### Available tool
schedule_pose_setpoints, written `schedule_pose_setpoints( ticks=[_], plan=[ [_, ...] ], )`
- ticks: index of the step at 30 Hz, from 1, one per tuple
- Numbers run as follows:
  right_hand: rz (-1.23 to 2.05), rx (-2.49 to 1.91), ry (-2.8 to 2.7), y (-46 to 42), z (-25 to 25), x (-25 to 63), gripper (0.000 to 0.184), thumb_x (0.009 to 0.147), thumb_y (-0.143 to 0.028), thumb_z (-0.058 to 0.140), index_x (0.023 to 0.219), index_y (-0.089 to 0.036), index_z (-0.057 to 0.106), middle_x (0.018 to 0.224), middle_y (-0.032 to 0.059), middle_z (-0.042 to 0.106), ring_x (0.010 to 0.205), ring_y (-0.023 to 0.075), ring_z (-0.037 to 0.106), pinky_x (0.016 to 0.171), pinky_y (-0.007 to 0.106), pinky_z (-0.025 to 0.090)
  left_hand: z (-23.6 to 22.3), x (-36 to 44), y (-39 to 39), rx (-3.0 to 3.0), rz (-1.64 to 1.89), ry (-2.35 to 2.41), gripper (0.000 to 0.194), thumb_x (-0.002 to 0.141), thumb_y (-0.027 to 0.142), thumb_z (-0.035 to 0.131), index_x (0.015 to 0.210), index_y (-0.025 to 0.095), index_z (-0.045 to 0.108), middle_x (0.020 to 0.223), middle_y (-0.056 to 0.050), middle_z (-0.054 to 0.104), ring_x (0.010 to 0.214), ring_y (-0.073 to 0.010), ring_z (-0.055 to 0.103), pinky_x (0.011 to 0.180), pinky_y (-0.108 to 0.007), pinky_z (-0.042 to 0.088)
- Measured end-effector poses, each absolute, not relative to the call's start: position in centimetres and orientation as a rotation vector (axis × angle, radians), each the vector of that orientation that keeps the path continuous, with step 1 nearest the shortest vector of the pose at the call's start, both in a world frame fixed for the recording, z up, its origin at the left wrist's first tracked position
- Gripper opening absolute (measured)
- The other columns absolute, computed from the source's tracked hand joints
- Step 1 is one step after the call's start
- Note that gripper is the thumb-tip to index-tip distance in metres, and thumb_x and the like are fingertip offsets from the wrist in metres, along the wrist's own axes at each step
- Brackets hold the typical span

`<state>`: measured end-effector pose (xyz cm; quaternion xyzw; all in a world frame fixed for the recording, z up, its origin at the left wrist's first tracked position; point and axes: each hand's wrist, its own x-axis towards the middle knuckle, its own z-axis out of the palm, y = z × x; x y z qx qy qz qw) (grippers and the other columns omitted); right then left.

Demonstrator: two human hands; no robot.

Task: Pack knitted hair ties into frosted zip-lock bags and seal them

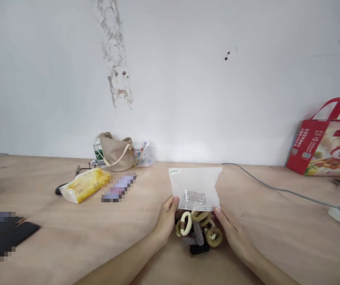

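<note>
Left hand (167,215), right hand (228,227): fingers were clamped on translucent white rectangular plastic bag (196,184); cream, brown and grey fabric rings (199,233) lay between fingers.

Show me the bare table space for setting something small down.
Tabletop is bare between the right hand and grey cable, and left of the left hand, nearer than the yellow packet. Crowded: between the hands, with the white pouch and hair ties.

Cream, olive, mottled grey and black on the hair ties (199,232); white with dark print on the pouch (196,184); yellow and white on the packet (86,184); taupe on the handbag (118,152); red with white lettering on the shopping bag (325,148).
</note>
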<state>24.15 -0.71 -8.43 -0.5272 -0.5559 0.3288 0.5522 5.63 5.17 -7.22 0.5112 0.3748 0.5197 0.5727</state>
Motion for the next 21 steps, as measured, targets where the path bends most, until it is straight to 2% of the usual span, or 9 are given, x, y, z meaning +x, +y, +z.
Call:
schedule_pose_setpoints(
  ticks=[7, 10, 13, 15, 18, 21],
  plan=[
    [0.925, -1.174, -1.219, 1.5, -9.3, 24.2, 0.062, 0.083, -0.069, 0.044, 0.107, -0.017, 0.068, 0.111, 0.0112, 0.069, 0.107, 0.0297, 0.062, 0.099, 0.046, 0.042, -7.6, 6.1, 6.6, 1.027, 1.259, 0.818, 0.052, 0.066, 0.057, 0.074, 0.094, 0.015, 0.063, 0.097, -0.009, 0.073, 0.091, -0.028, 0.068, 0.084, -0.037, 0.052],
    [0.972, -1.129, -1.203, 2.4, -9.5, 24.0, 0.064, 0.082, -0.071, 0.044, 0.112, -0.017, 0.064, 0.116, 0.0114, 0.067, 0.106, 0.0278, 0.063, 0.097, 0.043, 0.044, -7.6, 6.2, 7.2, 0.915, 1.258, 0.846, 0.034, 0.078, 0.044, 0.069, 0.094, 0.015, 0.061, 0.096, -0.008, 0.073, 0.085, -0.024, 0.07, 0.08, -0.034, 0.054],
    [1.002, -1.116, -1.195, 2.9, -9.5, 23.7, 0.067, 0.082, -0.07, 0.046, 0.123, -0.018, 0.057, 0.119, 0.0114, 0.066, 0.108, 0.0275, 0.062, 0.098, 0.044, 0.043, -7.4, 6.2, 7.6, 0.808, 1.241, 0.882, 0.012, 0.09, 0.027, 0.057, 0.093, 0.016, 0.059, 0.095, -0.008, 0.073, 0.078, -0.0191, 0.072, 0.077, -0.031, 0.055],
    [1.025, -1.115, -1.206, 3.1, -9.3, 23.6, 0.068, 0.081, -0.069, 0.049, 0.125, -0.019, 0.056, 0.116, 0.0112, 0.067, 0.108, 0.0281, 0.062, 0.098, 0.045, 0.043, -7.2, 6.3, 7.7, 0.756, 1.229, 0.894, 0.011, 0.095, 0.02, 0.049, 0.093, 0.016, 0.058, 0.094, -0.009, 0.073, 0.076, -0.0175, 0.072, 0.076, -0.029, 0.056],
    [1.064, -1.099, -1.249, 3.1, -8.7, 23.5, 0.066, 0.078, -0.072, 0.05, 0.116, -0.019, 0.065, 0.112, 0.0118, 0.069, 0.106, 0.0305, 0.062, 0.097, 0.047, 0.042, -7.1, 6.6, 7.9, 0.702, 1.2, 0.91, 0.015, 0.098, 0.018, 0.042, 0.093, 0.014, 0.056, 0.088, -0.01, 0.073, 0.076, -0.0175, 0.072, 0.075, -0.027, 0.056],
    [1.119, -1.028, -1.332, 2.8, -7.9, 23.3, 0.066, 0.075, -0.075, 0.051, 0.1, -0.018, 0.073, 0.107, 0.0111, 0.071, 0.105, 0.0314, 0.062, 0.098, 0.046, 0.041, -6.9, 6.9, 8.1, 0.662, 1.134, 0.916, 0.012, 0.097, 0.021, 0.045, 0.095, 0.013, 0.054, 0.079, -0.012, 0.073, 0.075, -0.0203, 0.073, 0.075, -0.029, 0.056]
  ],
)
